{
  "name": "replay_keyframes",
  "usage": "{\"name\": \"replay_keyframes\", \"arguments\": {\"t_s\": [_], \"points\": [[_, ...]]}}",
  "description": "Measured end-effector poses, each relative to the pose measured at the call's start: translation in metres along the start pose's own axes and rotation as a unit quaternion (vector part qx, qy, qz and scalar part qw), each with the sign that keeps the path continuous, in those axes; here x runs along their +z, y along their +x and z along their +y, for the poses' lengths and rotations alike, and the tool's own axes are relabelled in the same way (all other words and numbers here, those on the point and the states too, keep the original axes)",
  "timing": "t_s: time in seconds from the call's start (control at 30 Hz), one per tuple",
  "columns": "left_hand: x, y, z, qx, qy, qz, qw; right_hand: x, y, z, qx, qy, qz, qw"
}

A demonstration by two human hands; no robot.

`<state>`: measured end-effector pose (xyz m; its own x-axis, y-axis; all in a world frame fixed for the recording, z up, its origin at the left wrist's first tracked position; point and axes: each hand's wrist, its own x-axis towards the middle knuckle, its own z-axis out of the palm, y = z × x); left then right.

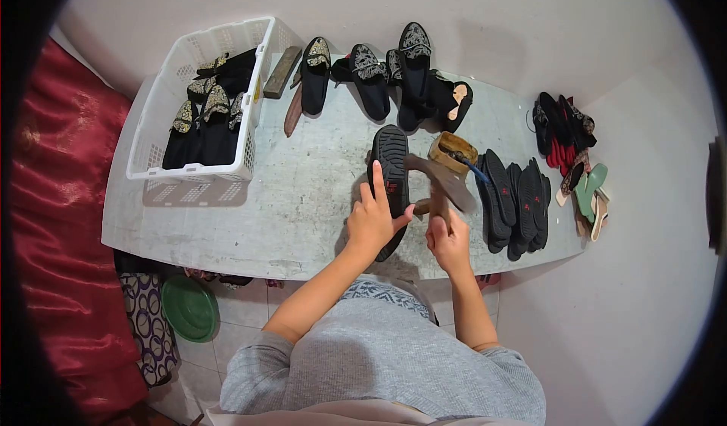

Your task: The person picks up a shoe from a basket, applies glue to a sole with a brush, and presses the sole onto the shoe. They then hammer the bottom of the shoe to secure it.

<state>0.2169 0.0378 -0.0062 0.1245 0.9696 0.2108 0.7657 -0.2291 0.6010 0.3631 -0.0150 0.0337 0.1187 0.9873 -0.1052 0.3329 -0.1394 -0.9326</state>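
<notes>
A black shoe [391, 150] lies sole up near the table's front edge, its ridged sole marked in red. My left hand [371, 220] grips it, index finger stretched along the sole and thumb at the right edge. Just to the right, my right hand [449, 243] is closed around the handle of a hammer [448, 184]. The hammer's head is raised beside the shoe and slightly blurred. Behind it sits a small yellowish container [454, 151] with a blue-handled brush [475, 170] resting in it. Several loose black soles [522, 210] lie to the right.
A white plastic basket [261, 100] of black shoes stands at the left. Along the wall are patterned black shoes [371, 85], a wooden block [282, 71] and a brown strip [294, 112]. More shoes and a green shoe form [591, 191] lie far right. A green basin [189, 308] is on the floor.
</notes>
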Motion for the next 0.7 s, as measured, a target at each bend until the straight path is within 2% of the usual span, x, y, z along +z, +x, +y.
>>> {"name": "replay_keyframes", "arguments": {"t_s": [0.07, 0.1, 0.13, 0.2, 0.23, 0.33, 0.37, 0.4, 0.5, 0.53, 0.6, 0.63, 0.67, 0.7], "points": [[0.002, 0.000, -0.001, 0.000, 0.001, 0.004, 1.000, 0.003, -0.002, 0.022, -0.110, 0.106, 0.012, 0.988], [0.003, 0.000, -0.001, 0.002, 0.000, 0.010, 1.000, 0.013, 0.004, 0.024, -0.177, 0.067, 0.073, 0.979], [0.003, 0.000, -0.001, 0.003, 0.000, 0.009, 1.000, 0.012, 0.006, 0.022, -0.177, 0.067, 0.075, 0.979], [0.004, 0.000, -0.002, 0.004, 0.001, 0.010, 1.000, 0.006, 0.007, 0.010, -0.053, -0.074, 0.014, 0.996], [0.004, 0.001, -0.002, 0.006, 0.002, 0.010, 1.000, 0.003, 0.006, 0.008, -0.037, -0.046, 0.016, 0.998], [0.004, -0.001, -0.003, 0.006, -0.007, 0.012, 1.000, -0.002, -0.004, 0.022, -0.092, 0.011, 0.040, 0.995], [0.006, -0.001, -0.003, 0.004, -0.008, 0.016, 1.000, 0.002, -0.005, 0.036, -0.147, 0.043, 0.045, 0.987], [0.007, -0.001, -0.002, 0.003, -0.010, 0.020, 1.000, 0.004, -0.007, 0.030, -0.145, 0.043, 0.048, 0.987], [0.006, -0.001, -0.004, 0.008, -0.019, 0.014, 1.000, 0.006, -0.003, 0.013, -0.063, -0.094, 0.026, 0.993], [0.006, -0.002, -0.004, 0.011, -0.018, 0.012, 1.000, 0.006, -0.006, 0.015, -0.062, -0.093, 0.028, 0.993], [0.008, -0.001, -0.003, 0.013, -0.010, 0.030, 0.999, 0.005, -0.010, 0.018, -0.079, 0.028, 0.040, 0.996], [0.008, -0.002, -0.003, 0.012, -0.008, 0.027, 1.000, 0.005, -0.013, 0.016, -0.117, 0.100, 0.025, 0.988], [0.009, -0.002, -0.003, 0.006, -0.008, 0.026, 1.000, 0.007, -0.014, 0.020, -0.114, 0.101, 0.026, 0.988], [0.009, -0.001, -0.002, 0.002, -0.007, 0.025, 1.000, 0.010, -0.013, 0.027, -0.153, 0.099, 0.048, 0.982]]}}
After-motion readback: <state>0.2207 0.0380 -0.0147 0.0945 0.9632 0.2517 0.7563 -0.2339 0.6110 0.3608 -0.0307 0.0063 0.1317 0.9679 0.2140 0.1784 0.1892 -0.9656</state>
